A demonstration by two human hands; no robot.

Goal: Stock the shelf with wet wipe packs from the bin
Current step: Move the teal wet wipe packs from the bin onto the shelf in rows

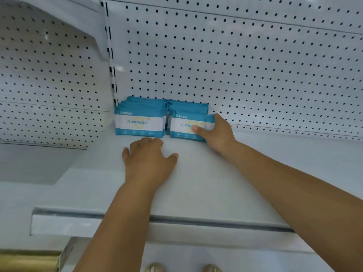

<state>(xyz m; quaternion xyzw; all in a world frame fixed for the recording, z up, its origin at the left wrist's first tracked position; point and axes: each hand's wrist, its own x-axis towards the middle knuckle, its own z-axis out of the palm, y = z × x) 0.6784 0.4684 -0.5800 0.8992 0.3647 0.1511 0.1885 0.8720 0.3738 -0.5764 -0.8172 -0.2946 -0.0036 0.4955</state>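
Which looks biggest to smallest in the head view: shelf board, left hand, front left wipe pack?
shelf board
left hand
front left wipe pack
The hand is nearer the camera, so the last two are unsure.

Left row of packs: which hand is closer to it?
Left. The left hand rests on the shelf just in front of the left row; the right hand grips the next row's front pack.

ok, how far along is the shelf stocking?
Done: a left row and a right row of packs stand at the back left of the shelf. In hand: the right hand grips the right row's front pack; the left hand rests on the shelf, holding nothing. Left: no packs right of the rows; the bin is out of view, so remaining stock is unknown.
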